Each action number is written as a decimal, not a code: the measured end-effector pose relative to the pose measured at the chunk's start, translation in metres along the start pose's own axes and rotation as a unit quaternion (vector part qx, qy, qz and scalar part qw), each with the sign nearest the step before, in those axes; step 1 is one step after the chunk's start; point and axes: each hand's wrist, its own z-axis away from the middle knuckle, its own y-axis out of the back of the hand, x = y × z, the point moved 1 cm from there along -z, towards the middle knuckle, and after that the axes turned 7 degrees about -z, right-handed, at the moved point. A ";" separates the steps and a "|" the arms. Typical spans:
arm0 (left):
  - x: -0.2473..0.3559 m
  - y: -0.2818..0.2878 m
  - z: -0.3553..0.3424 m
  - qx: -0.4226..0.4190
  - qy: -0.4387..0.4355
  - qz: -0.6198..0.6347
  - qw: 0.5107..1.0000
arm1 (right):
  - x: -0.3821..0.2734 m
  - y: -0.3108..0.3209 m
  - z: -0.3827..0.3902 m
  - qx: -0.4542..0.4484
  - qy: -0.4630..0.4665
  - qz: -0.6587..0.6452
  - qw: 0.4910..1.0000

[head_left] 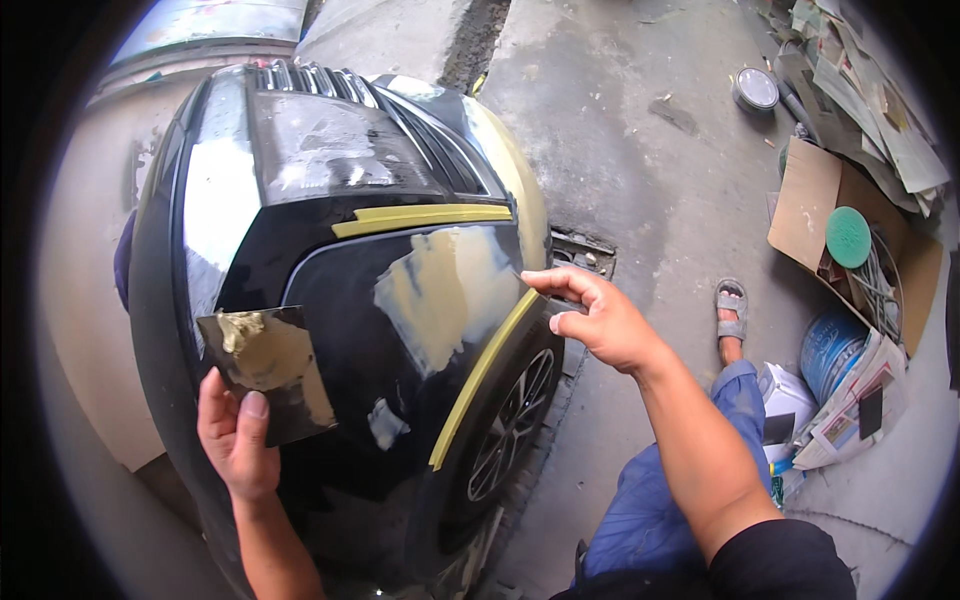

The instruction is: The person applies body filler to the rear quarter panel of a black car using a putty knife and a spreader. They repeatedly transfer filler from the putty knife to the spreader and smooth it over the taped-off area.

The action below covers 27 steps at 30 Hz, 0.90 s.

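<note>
My left hand [240, 440] grips a dark square board [300, 370] smeared with tan paste [245, 330]. My right hand [595, 320] is curled beside the wheel arch, around a thin object that I cannot make out. Both are over a black car body [330, 450], whose panel bears a patch of beige filler [445, 290] and a smaller pale smudge [387, 420]. Yellow tape [420, 214] runs along a seam above the patch, with another strip [470, 390] along the arch over the wheel [510, 425].
My sandaled foot [730, 310] stands on the concrete floor [630, 150]. At right are a cardboard box [800, 200] with a green round pad [847, 236], a blue bucket [830, 355], newspapers [850, 420], a round tin [755, 90] and scattered sheets [870, 110]. A pale panel [90, 300] borders the left.
</note>
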 end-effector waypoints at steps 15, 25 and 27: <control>0.019 -0.061 -0.111 0.065 0.098 -0.026 0.993 | -0.006 -0.004 -0.103 -0.042 0.061 0.210 0.975; 0.018 -0.063 -0.106 0.038 0.089 -0.048 0.994 | 0.000 -0.027 -0.112 -0.030 0.159 0.251 0.954; 0.018 -0.064 -0.106 0.055 0.089 -0.072 0.992 | 0.004 -0.033 -0.110 -0.018 0.168 0.257 0.952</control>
